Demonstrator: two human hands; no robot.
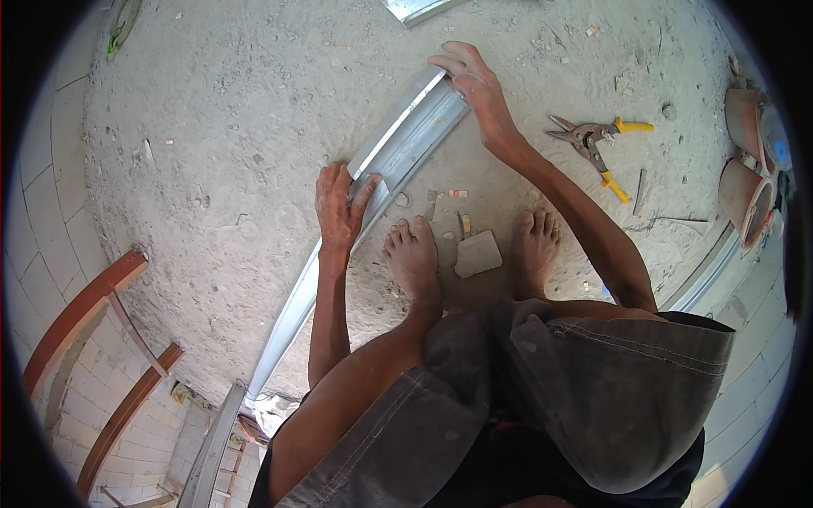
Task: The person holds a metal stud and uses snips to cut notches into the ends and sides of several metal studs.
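A long silvery metal channel [413, 135] runs slantwise over the dusty ground, from the lower left up to the far middle. My left hand [340, 206] grips it partway along, fingers over the outer edge and thumb on the inner side. At its far end my right hand [476, 85] holds the tip, with the fingers bent around the end and partly hidden. Tin snips [589, 140] with yellow handles lie spread apart on the ground to the right of the channel, touched by neither hand.
Between my bare feet lies a flat broken slab [478, 254] with small scraps. Another metal piece [415, 8] is at the far edge. Reddish-brown buckets [743, 199] stand at the right. Rust-red metal frames [89, 317] rise at the left beside a block wall [63, 169].
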